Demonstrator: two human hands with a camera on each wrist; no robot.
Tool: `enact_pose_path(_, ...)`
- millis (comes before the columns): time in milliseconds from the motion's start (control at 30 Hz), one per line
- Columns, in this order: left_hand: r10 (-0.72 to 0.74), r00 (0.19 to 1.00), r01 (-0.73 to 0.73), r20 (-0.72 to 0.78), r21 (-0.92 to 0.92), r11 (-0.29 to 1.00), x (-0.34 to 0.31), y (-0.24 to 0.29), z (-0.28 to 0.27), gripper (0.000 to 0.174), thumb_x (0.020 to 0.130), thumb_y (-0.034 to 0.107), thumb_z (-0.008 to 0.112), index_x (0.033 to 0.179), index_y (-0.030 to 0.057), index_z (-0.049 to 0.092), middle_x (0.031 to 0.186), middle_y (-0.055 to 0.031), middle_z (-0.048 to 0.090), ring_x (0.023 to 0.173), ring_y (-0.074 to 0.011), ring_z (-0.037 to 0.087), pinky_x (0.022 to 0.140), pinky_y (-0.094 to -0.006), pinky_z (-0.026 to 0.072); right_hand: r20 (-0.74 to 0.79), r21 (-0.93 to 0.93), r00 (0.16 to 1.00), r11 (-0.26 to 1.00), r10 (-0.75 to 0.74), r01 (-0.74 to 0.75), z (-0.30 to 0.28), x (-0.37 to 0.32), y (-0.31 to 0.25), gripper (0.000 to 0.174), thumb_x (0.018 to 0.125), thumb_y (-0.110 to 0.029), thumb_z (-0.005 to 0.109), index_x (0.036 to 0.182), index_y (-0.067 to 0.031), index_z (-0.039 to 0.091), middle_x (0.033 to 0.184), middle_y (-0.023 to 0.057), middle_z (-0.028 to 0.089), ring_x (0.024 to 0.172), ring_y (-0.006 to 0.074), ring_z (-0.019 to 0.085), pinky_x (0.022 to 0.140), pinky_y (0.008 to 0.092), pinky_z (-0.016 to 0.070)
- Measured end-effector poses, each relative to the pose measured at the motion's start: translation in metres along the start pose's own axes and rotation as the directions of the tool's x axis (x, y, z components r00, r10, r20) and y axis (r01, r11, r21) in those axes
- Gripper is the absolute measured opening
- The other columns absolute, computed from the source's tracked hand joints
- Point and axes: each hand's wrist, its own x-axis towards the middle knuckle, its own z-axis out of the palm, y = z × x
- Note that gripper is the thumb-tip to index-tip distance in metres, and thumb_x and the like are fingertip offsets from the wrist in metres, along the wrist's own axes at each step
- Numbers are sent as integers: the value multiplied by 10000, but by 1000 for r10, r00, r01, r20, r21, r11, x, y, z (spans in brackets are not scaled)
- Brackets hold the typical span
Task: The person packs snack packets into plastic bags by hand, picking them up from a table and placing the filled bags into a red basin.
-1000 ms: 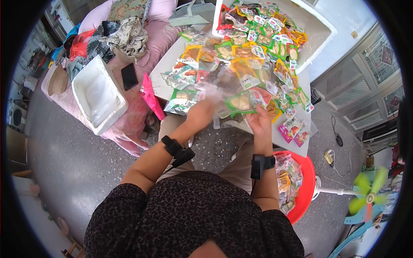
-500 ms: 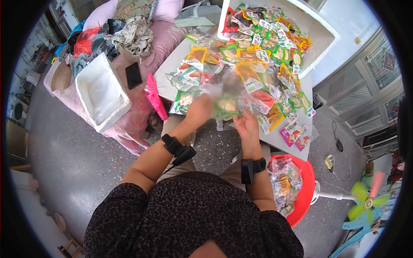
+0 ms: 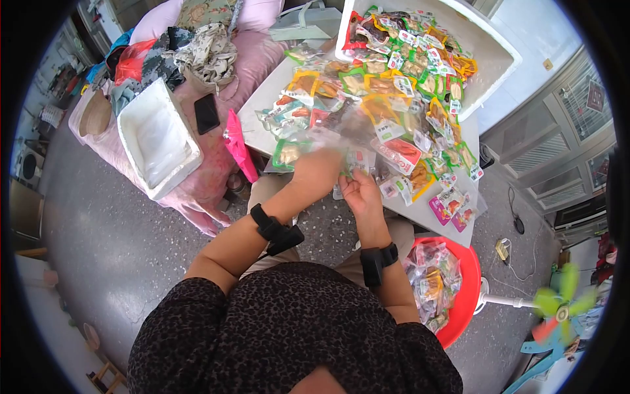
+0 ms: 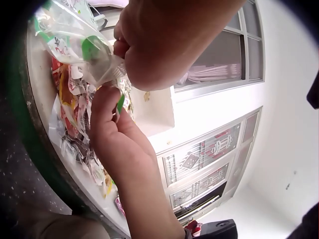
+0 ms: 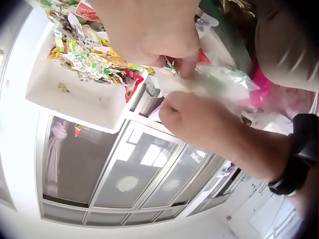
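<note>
Both hands are close together over the near edge of the table (image 3: 430, 220). My right hand (image 3: 362, 196) pinches a green-edged food packet (image 4: 92, 49) between thumb and fingers; a green sliver shows at the fingertips in the left wrist view. My left hand (image 3: 318, 172), blurred in the head view, has curled fingers gripping a clear plastic bag (image 5: 219, 82) beside the packet. Its fingertips are hidden in the head view. Around the hands lie many sealed food packets, among them a red-edged one (image 3: 399, 152) and a yellow-edged one (image 3: 382, 110).
A white foam box (image 3: 489, 79) full of packets stands at the table's back. A red basin (image 3: 467, 299) with bagged packets sits on the floor at right. At left, a pink bed holds an empty foam box (image 3: 161, 148), a phone (image 3: 207, 113) and a pink umbrella (image 3: 237, 148).
My right hand has moved left with the green-edged packet, closing on my left hand. My left hand has shifted slightly right, and the packet is now largely hidden behind it.
</note>
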Motion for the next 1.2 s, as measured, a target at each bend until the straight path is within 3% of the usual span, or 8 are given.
enact_pose_path(167, 20, 1000, -22, 24, 58, 998, -1, 4, 13, 116, 665, 150, 507, 712, 51, 468, 647, -107, 510, 547, -276, 538, 463, -374, 436, 107, -187, 992, 982, 61, -40, 7, -1, 12, 333, 759, 15, 438, 1074, -86, 395, 971, 78, 510, 837, 199, 540, 646, 316, 485)
enact_pose_path(367, 30, 998, -32, -64, -31, 999, -13, 5, 16, 105, 664, 142, 509, 673, 50, 459, 618, -107, 502, 535, -281, 533, 458, -371, 433, -32, -686, 969, 700, 246, -200, 4, -4, -10, 317, 766, -25, 425, 1077, -79, 393, 980, 74, 505, 844, 196, 539, 672, 339, 480)
enact_pose_path(467, 58, 993, -60, -105, -19, 998, -13, 6, 14, 99, 664, 136, 507, 658, 52, 454, 604, -104, 493, 527, -276, 529, 450, -367, 427, 60, -335, 977, 926, 203, -172, 3, -4, -11, 327, 761, -19, 430, 1079, -85, 398, 980, 75, 505, 842, 200, 538, 697, 352, 472)
enact_pose_path(667, 122, 979, -117, -163, 38, 992, -10, 8, 8, 93, 656, 131, 511, 647, 61, 450, 590, -97, 477, 509, -262, 519, 437, -359, 418, 132, 33, 944, 951, 302, -308, -3, 11, 11, 357, 760, -23, 434, 1109, -80, 383, 987, 81, 501, 798, 192, 538, 670, 308, 473)
enact_pose_path(767, 118, 982, -117, -146, 13, 993, -15, 6, 12, 95, 654, 134, 515, 648, 63, 451, 590, -94, 476, 508, -260, 516, 439, -354, 418, 158, -456, 981, 890, 110, -27, -2, 12, 20, 367, 762, -45, 451, 1119, -70, 375, 942, 76, 510, 760, 167, 538, 585, 269, 469)
enact_pose_path(867, 113, 981, -120, -155, -35, 992, -22, 7, 17, 97, 655, 136, 518, 653, 63, 454, 591, -93, 476, 511, -265, 514, 447, -359, 418, 143, -814, 987, 575, 68, 78, -7, 18, 9, 345, 766, -68, 458, 1103, -68, 382, 870, 69, 519, 722, 140, 531, 522, 238, 451)
enact_pose_path(967, 117, 982, -127, -151, -61, 990, -24, 7, 18, 92, 655, 130, 519, 654, 63, 456, 598, -94, 480, 520, -275, 511, 462, -369, 417, 49, -896, 980, 442, 192, -42, -5, 18, -5, 297, 782, -87, 441, 1077, -81, 400, 830, 69, 524, 723, 139, 532, 532, 235, 453)
enact_pose_path(1200, 98, 970, -124, -224, -104, 987, -4, 13, -5, 81, 660, 111, 513, 645, 60, 451, 623, -100, 486, 551, -291, 501, 487, -382, 406, 109, -391, 983, 915, 149, -95, 50, 3, 4, 156, 808, -125, 417, 947, -58, 434, 821, 72, 514, 715, 145, 521, 567, 255, 452)
